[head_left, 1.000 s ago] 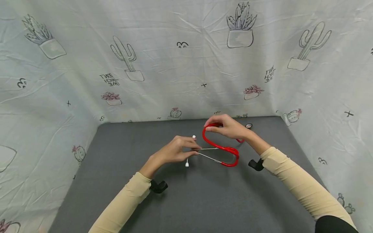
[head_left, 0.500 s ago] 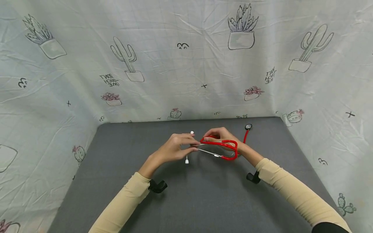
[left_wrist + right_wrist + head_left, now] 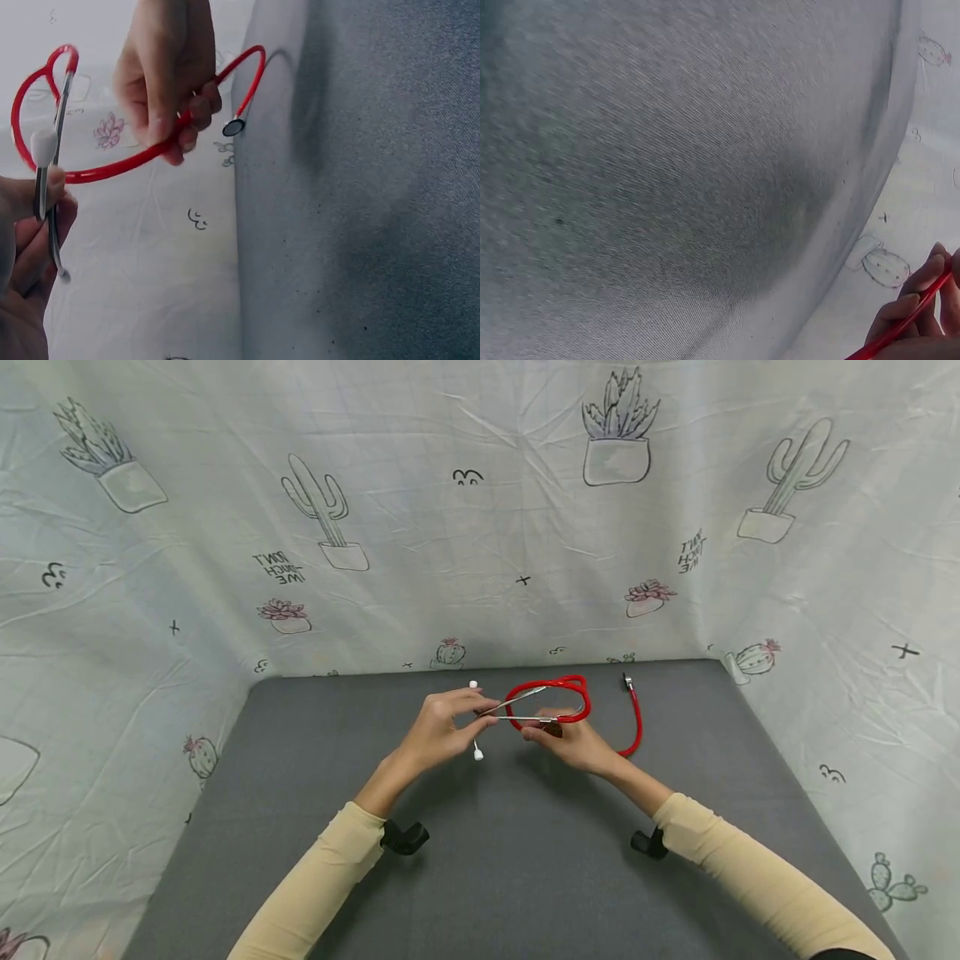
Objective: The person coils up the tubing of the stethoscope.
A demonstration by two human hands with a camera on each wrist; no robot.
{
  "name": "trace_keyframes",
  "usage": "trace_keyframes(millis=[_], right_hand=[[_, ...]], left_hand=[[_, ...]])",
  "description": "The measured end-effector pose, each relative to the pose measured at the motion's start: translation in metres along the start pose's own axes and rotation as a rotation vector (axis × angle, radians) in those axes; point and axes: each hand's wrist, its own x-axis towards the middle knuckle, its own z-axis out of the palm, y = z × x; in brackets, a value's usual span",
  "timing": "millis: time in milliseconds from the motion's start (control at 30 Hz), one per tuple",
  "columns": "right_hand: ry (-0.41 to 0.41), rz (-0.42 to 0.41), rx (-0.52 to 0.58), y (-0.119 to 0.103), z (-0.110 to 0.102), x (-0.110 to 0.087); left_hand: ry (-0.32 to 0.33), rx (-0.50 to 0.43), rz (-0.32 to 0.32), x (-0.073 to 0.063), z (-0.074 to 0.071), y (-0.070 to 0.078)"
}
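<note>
A stethoscope with red tubing is held up between both hands. My left hand pinches its metal ear tubes near the white earpieces, which stick out above and below the fingers. In the left wrist view one earpiece stands close by the thumb. My right hand grips the red tubing, its fingertips just under the loop in the head view; the left wrist view shows thumb and fingers round the tube. Beyond the right hand the free tube curves to the chestpiece.
A dark grey table lies under the hands. Behind it and on both sides hangs a white curtain printed with cactus drawings. Black wrist mounts sit at both cuffs.
My right hand has come down and toward me, carrying the tubing round under the ear tubes into a loop. The left hand has risen slightly, and the chestpiece has swung into view behind.
</note>
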Motion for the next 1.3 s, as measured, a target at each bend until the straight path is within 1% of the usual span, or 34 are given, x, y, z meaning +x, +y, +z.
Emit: trace_keyframes(millis=[133, 200, 367, 567, 800, 1067, 1167, 1300], right_hand=[[0.016, 0.013, -0.071, -0.002, 0.004, -0.008], [0.02, 0.004, -0.077, -0.004, 0.006, -0.011], [0.044, -0.075, -0.114, -0.011, 0.011, -0.016], [0.085, -0.164, -0.229, -0.025, 0.012, -0.02], [0.153, -0.291, -0.347, -0.038, 0.011, -0.024], [0.204, -0.403, -0.401, -0.046, 0.006, -0.023], [0.204, -0.414, -0.409, -0.049, 0.004, -0.022], [0.189, -0.398, -0.416, -0.056, 0.001, -0.021]], left_hand=[[0.051, 0.042, -0.02, -0.002, 0.003, -0.003], [0.069, 0.05, -0.036, -0.002, 0.004, -0.004], [0.096, 0.051, -0.097, -0.004, 0.006, -0.003], [0.094, 0.082, -0.15, -0.005, 0.005, -0.002], [0.064, 0.116, -0.155, -0.007, 0.001, -0.003], [-0.012, 0.129, -0.164, -0.006, -0.003, -0.003], [-0.037, 0.127, -0.163, -0.006, -0.005, -0.002], [-0.067, 0.121, -0.163, -0.007, -0.006, -0.002]])
